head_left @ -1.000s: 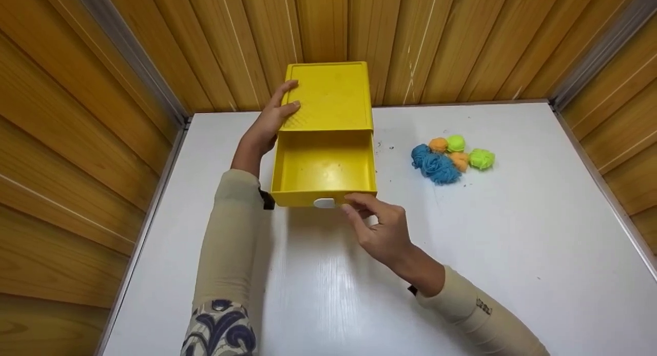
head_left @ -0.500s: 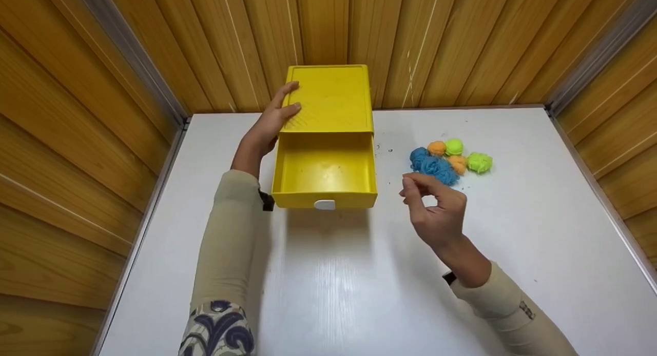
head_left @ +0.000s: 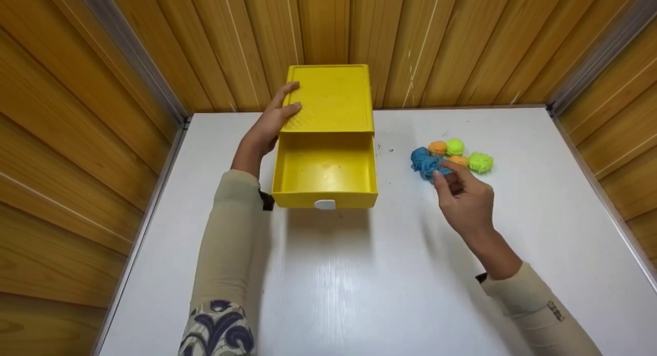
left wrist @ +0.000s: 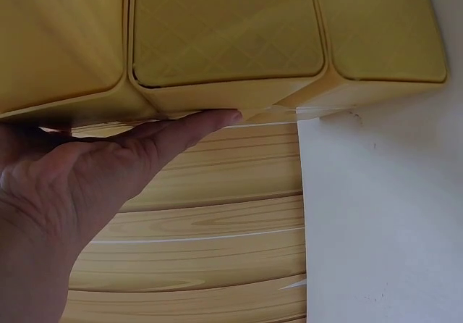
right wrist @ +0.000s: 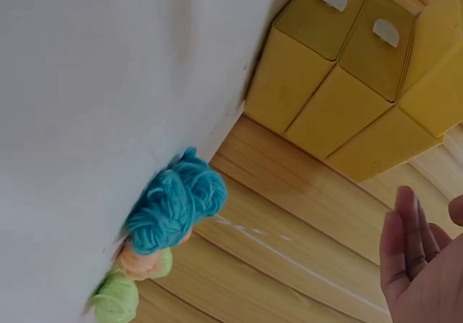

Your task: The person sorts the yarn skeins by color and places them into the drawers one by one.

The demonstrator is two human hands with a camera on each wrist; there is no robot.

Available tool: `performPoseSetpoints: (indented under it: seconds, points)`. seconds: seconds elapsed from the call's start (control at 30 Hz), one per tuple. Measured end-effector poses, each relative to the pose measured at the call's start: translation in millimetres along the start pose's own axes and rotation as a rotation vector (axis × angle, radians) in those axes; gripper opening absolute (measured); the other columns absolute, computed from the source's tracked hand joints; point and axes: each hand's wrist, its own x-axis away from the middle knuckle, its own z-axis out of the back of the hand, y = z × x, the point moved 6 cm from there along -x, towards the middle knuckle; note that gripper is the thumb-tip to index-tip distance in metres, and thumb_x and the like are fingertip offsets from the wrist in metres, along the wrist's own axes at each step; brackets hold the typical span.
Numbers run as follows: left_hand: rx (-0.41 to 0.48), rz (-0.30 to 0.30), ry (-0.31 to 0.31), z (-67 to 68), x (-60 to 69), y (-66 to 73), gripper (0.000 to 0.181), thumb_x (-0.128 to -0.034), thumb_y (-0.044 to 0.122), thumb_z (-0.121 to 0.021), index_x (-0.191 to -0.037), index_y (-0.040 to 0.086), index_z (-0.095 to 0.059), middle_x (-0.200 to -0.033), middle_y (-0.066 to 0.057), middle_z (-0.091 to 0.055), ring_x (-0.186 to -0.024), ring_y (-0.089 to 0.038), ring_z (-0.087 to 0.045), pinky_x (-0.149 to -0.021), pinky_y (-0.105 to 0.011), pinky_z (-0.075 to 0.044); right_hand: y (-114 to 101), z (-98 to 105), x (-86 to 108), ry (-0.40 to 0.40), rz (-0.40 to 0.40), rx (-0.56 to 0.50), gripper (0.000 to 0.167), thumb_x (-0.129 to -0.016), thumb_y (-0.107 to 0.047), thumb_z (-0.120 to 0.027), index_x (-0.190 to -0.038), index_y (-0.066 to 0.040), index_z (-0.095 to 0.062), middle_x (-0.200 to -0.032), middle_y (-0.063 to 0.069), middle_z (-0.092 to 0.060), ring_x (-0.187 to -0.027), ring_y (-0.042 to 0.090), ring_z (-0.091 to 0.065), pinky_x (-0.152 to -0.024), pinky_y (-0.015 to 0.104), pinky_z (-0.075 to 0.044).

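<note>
A yellow drawer unit (head_left: 331, 97) stands at the back, its top drawer (head_left: 297, 200) pulled out with bare inside walls and a white handle (head_left: 324, 204). My left hand (head_left: 268, 124) rests against the unit's left side, two fingertips lying over the top edge. Near it in the left wrist view stretches a straight finger (left wrist: 199, 129) along the side. My right hand (head_left: 467, 202) hovers by the blue yarn balls (head_left: 422, 158), thumb and fingers apart with nothing between them. Orange yarn balls (head_left: 438, 147) and green yarn balls (head_left: 481, 162) lie beside the blue ones.
The white table (head_left: 328, 294) carries the unit and the yarn. Wood-patterned walls (head_left: 462, 43) enclose it at the back and both sides. Lower drawers with white handles (right wrist: 386, 32) appear closed in the right wrist view.
My right hand has left the drawer front and moved right to the yarn balls, its fingers spreading a little. The left hand has stayed on the unit; the drawer remains out.
</note>
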Motion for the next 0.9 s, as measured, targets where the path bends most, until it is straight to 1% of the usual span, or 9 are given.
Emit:
performPoseSetpoints:
  seconds: [0.07, 0.17, 0.3, 0.37, 0.47, 0.63, 0.77, 0.83, 0.9]
  points:
    - [-0.005, -0.004, 0.000, -0.6, 0.3, 0.8, 0.058, -0.1106, 0.033, -0.050, -0.163, 0.045, -0.029, -0.179, -0.001, -0.011, -0.148, -0.026, -0.044, -0.125, -0.049, -0.040, 8, 1, -0.5, -0.055, -0.048, 0.082, 0.031, -0.096, -0.011, -0.078, -0.125, -0.002, -0.075, -0.087, 0.015, -0.081, -0.065, 0.014, -0.073, -0.063, 0.005, -0.046]
    - [-0.013, -0.001, 0.006, -1.0, 0.5, 1.9, 0.058, -0.1106, 0.033, -0.050, -0.163, 0.046, -0.029, -0.179, -0.001, -0.011, -0.147, -0.025, -0.046, -0.124, -0.048, -0.041, 18, 2, -0.7, -0.156, -0.101, 0.194, 0.043, -0.095, -0.016, -0.080, -0.135, -0.003, -0.070, -0.099, 0.019, -0.081, -0.073, 0.032, -0.077, -0.066, 0.020, -0.053]
    - [-0.016, -0.002, 0.008, -1.6, -1.5, 4.5, 0.059, -0.1102, 0.034, -0.050, -0.163, 0.046, -0.028, -0.179, -0.001, -0.010, -0.147, -0.026, -0.047, -0.124, -0.048, -0.042, 32, -1, 0.7, -0.332, -0.169, 0.326, 0.057, -0.097, -0.026, -0.078, -0.146, -0.003, -0.061, -0.119, 0.025, -0.073, -0.091, 0.040, -0.075, -0.071, 0.050, -0.057]
    - [-0.019, -0.005, 0.005, -1.7, -2.6, 5.1, 0.059, -0.1102, 0.034, -0.050, -0.163, 0.047, -0.028, -0.179, -0.001, -0.010, -0.147, -0.026, -0.046, -0.124, -0.048, -0.042, 41, -4, 2.4, -0.417, -0.213, 0.373, 0.065, -0.098, -0.032, -0.077, -0.152, -0.004, -0.055, -0.129, 0.027, -0.066, -0.099, 0.042, -0.072, -0.076, 0.057, -0.056]
    - [-0.023, -0.009, 0.007, -0.9, -3.2, 5.2, 0.058, -0.1104, 0.034, -0.050, -0.163, 0.047, -0.028, -0.179, 0.000, -0.010, -0.147, -0.026, -0.045, -0.124, -0.048, -0.042, 55, -9, 2.8, -0.493, -0.269, 0.399, 0.072, -0.099, -0.036, -0.075, -0.157, -0.004, -0.049, -0.138, 0.030, -0.058, -0.106, 0.045, -0.069, -0.080, 0.059, -0.055]
    - [-0.016, -0.010, 0.014, 0.3, -3.2, 4.0, 0.058, -0.1103, 0.034, -0.050, -0.163, 0.047, -0.029, -0.179, -0.001, -0.012, -0.145, -0.026, -0.047, -0.123, -0.048, -0.043, 81, -16, -3.7, -0.512, -0.320, 0.410, 0.070, -0.099, -0.034, -0.075, -0.155, -0.002, -0.050, -0.138, 0.033, -0.057, -0.101, 0.045, -0.066, -0.082, 0.060, -0.054]
    - [-0.007, 0.000, 0.009, 0.3, -1.7, 2.7, 0.058, -0.1104, 0.034, -0.050, -0.163, 0.047, -0.029, -0.179, -0.001, -0.011, -0.145, -0.025, -0.047, -0.122, -0.047, -0.043, 100, -23, -9.1, -0.552, -0.376, 0.423, 0.070, -0.099, -0.032, -0.075, -0.157, -0.002, -0.048, -0.145, 0.033, -0.054, -0.118, 0.052, -0.061, -0.096, 0.068, -0.051]
    - [0.004, 0.000, 0.013, 1.2, -0.7, 2.7, 0.057, -0.1104, 0.033, -0.051, -0.162, 0.046, -0.030, -0.179, -0.001, -0.011, -0.145, -0.026, -0.047, -0.122, -0.047, -0.044, 108, -28, -11.4, -0.598, -0.403, 0.432, 0.073, -0.100, -0.034, -0.074, -0.159, -0.002, -0.045, -0.153, 0.034, -0.050, -0.133, 0.055, -0.054, -0.106, 0.071, -0.047]
    - [0.013, -0.009, 0.019, 2.2, 0.0, 3.5, 0.057, -0.1103, 0.033, -0.051, -0.162, 0.045, -0.031, -0.178, -0.001, -0.012, -0.146, -0.026, -0.046, -0.122, -0.048, -0.043, 115, -35, -13.4, -0.651, -0.422, 0.438, 0.075, -0.100, -0.035, -0.073, -0.161, -0.002, -0.043, -0.157, 0.033, -0.047, -0.140, 0.055, -0.049, -0.111, 0.072, -0.043]
